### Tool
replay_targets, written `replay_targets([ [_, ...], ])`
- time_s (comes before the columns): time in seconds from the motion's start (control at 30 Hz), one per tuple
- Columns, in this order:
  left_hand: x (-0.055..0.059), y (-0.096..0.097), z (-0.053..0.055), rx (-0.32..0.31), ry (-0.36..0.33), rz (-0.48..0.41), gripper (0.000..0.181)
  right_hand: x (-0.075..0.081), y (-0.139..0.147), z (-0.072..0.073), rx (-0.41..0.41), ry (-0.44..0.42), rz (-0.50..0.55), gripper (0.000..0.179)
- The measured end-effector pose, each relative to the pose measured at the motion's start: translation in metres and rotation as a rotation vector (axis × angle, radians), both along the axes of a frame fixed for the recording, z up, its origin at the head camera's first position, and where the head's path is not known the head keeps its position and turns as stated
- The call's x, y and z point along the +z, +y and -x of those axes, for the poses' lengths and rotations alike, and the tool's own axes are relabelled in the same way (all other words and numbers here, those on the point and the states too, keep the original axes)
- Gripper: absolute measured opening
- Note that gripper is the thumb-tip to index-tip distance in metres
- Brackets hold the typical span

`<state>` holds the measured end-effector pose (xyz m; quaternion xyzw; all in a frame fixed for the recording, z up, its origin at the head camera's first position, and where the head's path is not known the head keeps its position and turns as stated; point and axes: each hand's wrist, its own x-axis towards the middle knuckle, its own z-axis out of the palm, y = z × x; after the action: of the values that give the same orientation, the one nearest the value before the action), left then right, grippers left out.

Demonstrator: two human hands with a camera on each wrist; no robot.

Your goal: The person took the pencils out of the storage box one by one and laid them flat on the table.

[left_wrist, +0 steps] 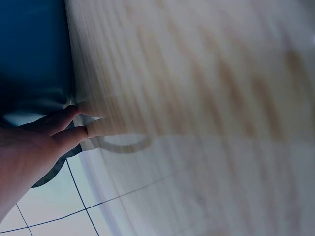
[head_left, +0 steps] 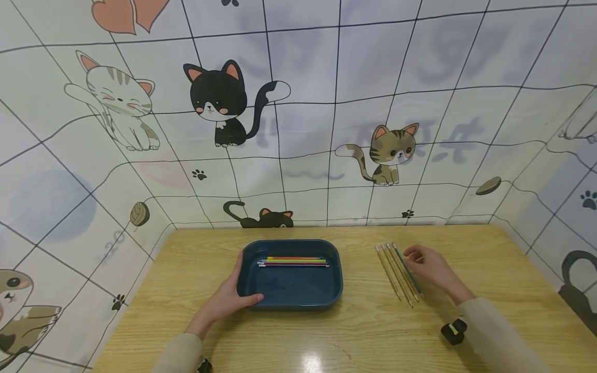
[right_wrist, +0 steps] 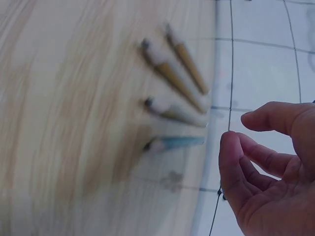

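A dark blue rectangular tray [head_left: 294, 295] stands on the table, with several coloured pencils [head_left: 294, 260] lying side by side inside. My left hand [head_left: 228, 294] holds the tray at its left front corner, thumb at the front rim and fingers along the left wall. To the right lie three gold pencils [head_left: 391, 272] and one teal pencil [head_left: 408, 269], slightly fanned, tips toward me. Just right of the teal pencil hovers my right hand [head_left: 431, 267], fingers loosely bent. In the right wrist view a gap shows between its thumb [right_wrist: 266, 118] and fingers, with nothing held.
The wooden table [head_left: 298, 336] ends at a cloth wall [head_left: 308, 129] printed with cats and grid lines, which also encloses the left and right sides. A small black device [head_left: 453, 331] hangs at the right wrist.
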<state>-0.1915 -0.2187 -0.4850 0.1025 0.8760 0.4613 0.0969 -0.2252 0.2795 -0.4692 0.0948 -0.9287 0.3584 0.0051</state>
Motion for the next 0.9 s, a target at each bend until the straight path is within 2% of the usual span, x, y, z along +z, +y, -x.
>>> replay_targets([
  [0.2, 0.002, 0.0, 0.0, 0.003, -0.01, 0.002, 0.12, 0.009, -0.02, -0.004, 0.04, 0.011, 0.033, 0.023],
  [0.43, 0.002, 0.0, 0.0, 0.006, -0.015, 0.0, 0.12, 0.012, -0.042, -0.007, 0.081, 0.022, 0.074, 0.02],
  [0.53, 0.002, 0.0, 0.0, 0.005, -0.016, -0.001, 0.12, 0.012, -0.051, -0.008, 0.108, 0.02, 0.121, 0.02],
  [0.73, 0.002, 0.0, 0.001, -0.003, -0.016, -0.003, 0.12, 0.015, -0.069, -0.012, 0.187, -0.048, 0.268, 0.022],
  [0.9, 0.001, 0.0, 0.001, -0.003, -0.015, -0.004, 0.12, 0.016, -0.084, -0.012, 0.241, -0.048, 0.3, 0.02],
])
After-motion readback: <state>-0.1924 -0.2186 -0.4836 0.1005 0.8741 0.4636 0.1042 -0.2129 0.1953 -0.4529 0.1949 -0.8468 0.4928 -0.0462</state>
